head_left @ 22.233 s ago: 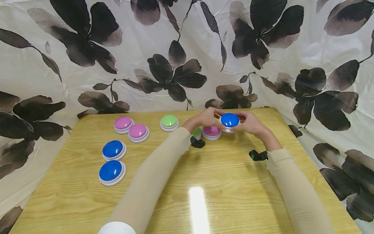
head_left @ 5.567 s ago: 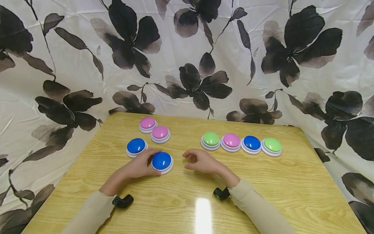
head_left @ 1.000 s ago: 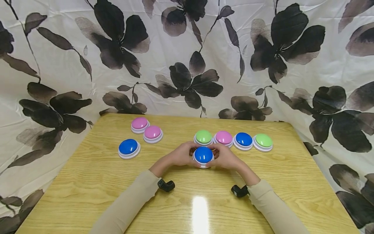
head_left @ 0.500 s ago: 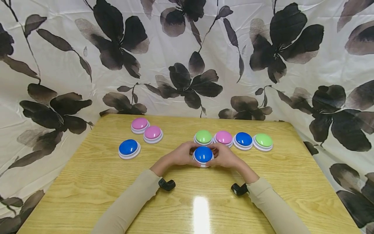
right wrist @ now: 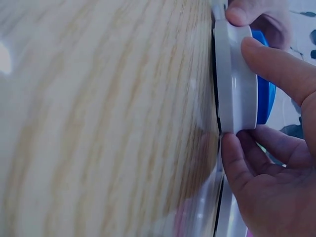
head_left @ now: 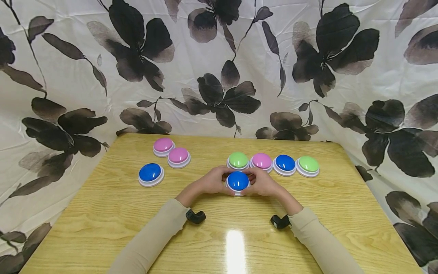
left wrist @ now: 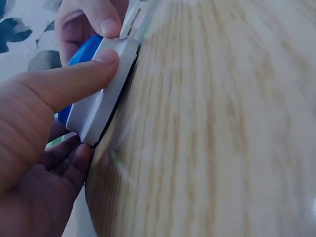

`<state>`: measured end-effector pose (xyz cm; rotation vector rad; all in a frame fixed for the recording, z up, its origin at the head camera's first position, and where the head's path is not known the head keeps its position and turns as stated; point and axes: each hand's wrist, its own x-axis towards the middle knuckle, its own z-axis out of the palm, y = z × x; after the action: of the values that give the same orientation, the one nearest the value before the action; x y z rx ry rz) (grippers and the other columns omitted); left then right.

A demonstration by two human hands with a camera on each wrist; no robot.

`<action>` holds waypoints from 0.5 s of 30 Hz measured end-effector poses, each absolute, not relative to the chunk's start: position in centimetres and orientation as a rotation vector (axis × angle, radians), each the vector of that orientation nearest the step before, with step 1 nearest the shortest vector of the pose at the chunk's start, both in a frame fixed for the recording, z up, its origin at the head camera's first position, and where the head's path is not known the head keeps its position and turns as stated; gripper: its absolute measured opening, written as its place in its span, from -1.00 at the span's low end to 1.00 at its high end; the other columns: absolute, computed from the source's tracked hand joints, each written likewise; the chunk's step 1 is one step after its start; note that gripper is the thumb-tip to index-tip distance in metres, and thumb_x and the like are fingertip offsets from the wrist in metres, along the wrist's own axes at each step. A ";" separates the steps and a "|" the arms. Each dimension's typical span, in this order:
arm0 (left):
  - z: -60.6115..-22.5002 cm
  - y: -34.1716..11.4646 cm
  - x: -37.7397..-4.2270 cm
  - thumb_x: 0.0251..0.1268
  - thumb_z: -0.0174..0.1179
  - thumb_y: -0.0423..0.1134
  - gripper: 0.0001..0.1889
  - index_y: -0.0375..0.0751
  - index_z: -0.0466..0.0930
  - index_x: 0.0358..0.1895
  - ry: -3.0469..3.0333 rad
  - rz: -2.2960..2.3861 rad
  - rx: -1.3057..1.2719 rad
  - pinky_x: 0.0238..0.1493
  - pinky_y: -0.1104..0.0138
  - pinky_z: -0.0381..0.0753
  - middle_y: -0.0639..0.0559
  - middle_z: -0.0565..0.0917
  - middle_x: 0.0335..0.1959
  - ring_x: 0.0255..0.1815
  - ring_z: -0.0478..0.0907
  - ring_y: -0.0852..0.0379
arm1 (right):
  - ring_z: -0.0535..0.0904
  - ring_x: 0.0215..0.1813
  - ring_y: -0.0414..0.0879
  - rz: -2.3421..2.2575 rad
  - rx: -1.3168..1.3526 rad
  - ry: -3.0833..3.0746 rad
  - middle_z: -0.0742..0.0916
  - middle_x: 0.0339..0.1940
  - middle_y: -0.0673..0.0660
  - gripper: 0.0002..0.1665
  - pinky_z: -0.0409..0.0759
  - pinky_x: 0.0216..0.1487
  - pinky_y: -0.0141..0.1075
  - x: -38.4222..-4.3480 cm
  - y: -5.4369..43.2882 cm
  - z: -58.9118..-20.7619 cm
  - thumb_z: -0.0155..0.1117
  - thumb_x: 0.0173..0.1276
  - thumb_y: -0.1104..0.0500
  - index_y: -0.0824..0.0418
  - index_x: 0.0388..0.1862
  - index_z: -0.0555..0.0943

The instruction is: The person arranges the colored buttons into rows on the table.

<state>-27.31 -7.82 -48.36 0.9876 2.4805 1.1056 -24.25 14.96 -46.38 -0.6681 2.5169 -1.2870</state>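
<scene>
Both hands hold one blue dome push button (head_left: pixel 238 180) with a white base, dome up, at mid-table in the head view. My left hand (head_left: pixel 215 180) grips its left side and my right hand (head_left: pixel 265 183) its right side. In the left wrist view the left thumb (left wrist: pixel 74 81) presses the white rim (left wrist: pixel 106 94), fingers curled underneath. The right wrist view has the right thumb (right wrist: pixel 269 61) on the rim and fingertips (right wrist: pixel 234 153) at the base's lower edge, close over the table. Right behind stands a green button (head_left: pixel 238 160), its front edge partly hidden.
Rightward from that green button, a row continues with a pink button (head_left: pixel 262 161), a blue button (head_left: pixel 285 163) and another green button (head_left: pixel 308 164). Two pink buttons (head_left: pixel 178 155) and a blue button (head_left: pixel 150 173) sit at the left. A floral cloth (head_left: pixel 219 49) hangs behind the wooden table (head_left: pixel 205 243).
Since 5.6 seconds ago the left hand's blue button has moved right to the green one, and the right hand has gripped it too. Earlier, a green button joined the row's right end.
</scene>
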 end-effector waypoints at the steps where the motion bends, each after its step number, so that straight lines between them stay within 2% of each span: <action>1: -48.3 -7.8 -27.3 -0.12 0.57 -0.04 -0.16 -0.21 0.43 0.31 2.477 1.108 0.988 0.14 0.40 0.46 0.03 0.51 0.15 0.14 0.46 0.19 | 0.52 -0.09 0.02 -1.288 -0.666 2.519 0.64 -0.04 0.13 -0.20 0.59 -0.03 -0.16 -24.3 15.0 -46.4 0.63 -0.02 0.14 0.29 0.21 0.51; 6: -48.3 -7.8 -27.3 -0.11 0.58 -0.08 -0.15 -0.23 0.40 0.32 2.466 1.106 0.983 0.17 0.40 0.44 0.01 0.49 0.18 0.17 0.44 0.18 | 0.52 -0.06 0.03 -1.292 -0.664 2.519 0.63 -0.02 0.15 -0.20 0.58 0.00 -0.14 -24.3 15.0 -46.4 0.63 -0.01 0.14 0.29 0.22 0.50; 9: -48.1 -8.0 -27.1 -0.12 0.58 -0.05 -0.12 -0.25 0.37 0.33 2.479 1.082 0.985 0.18 0.37 0.43 0.00 0.48 0.18 0.18 0.43 0.15 | 0.52 0.01 0.04 -1.269 -0.642 2.560 0.61 0.06 0.16 -0.12 0.57 0.05 -0.13 -24.0 15.1 -46.2 0.64 -0.02 0.11 0.29 0.27 0.46; 12: -47.3 -8.6 -26.9 -0.13 0.58 -0.02 -0.09 -0.29 0.37 0.33 2.544 1.038 0.993 0.21 0.28 0.42 -0.07 0.49 0.16 0.17 0.43 0.06 | 0.51 0.09 0.09 -1.271 -0.624 2.619 0.58 0.16 0.22 -0.08 0.55 0.11 -0.09 -23.7 15.1 -45.3 0.63 -0.02 0.11 0.32 0.30 0.41; 15: -45.8 -9.6 -26.5 -0.09 0.56 -0.01 -0.11 -0.32 0.38 0.33 2.629 0.971 0.986 0.20 0.19 0.43 -0.14 0.48 0.16 0.17 0.42 -0.04 | 0.48 0.14 0.17 -1.300 -0.634 2.649 0.56 0.19 0.27 -0.13 0.53 0.12 -0.04 -23.4 15.0 -44.0 0.60 0.03 0.13 0.36 0.29 0.42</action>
<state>-26.51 -9.59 -45.84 0.9859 2.6285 0.9715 -23.45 15.02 -43.96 -0.6340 2.6492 -1.3002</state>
